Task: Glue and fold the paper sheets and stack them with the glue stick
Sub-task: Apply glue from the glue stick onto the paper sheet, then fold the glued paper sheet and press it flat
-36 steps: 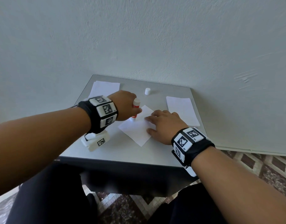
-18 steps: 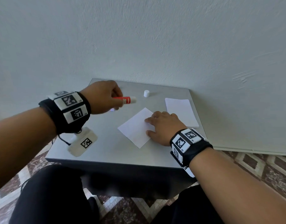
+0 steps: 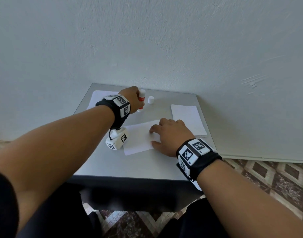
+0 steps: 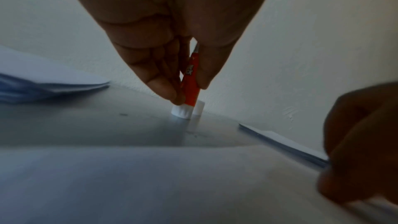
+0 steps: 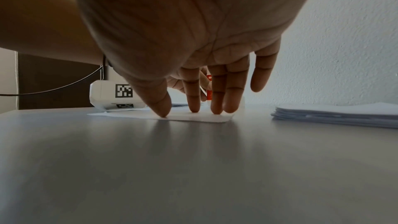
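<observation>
Head view: left hand point(image 3: 132, 98) grips the light, rigid glue stick point(image 3: 141, 100) mid-barrel beside its cap point(image 3: 151, 99); right hand point(image 3: 171, 136) lies flat, probably pinning the flimsy sheet point(image 3: 138, 138).

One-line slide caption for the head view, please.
Left hand stands the glue stick upright beside its cap; right hand presses the sheet flat.

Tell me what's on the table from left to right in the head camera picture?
Paper pile at the back left → left hand holding the glue stick → white cap → right hand → paper stack on the right.
</observation>
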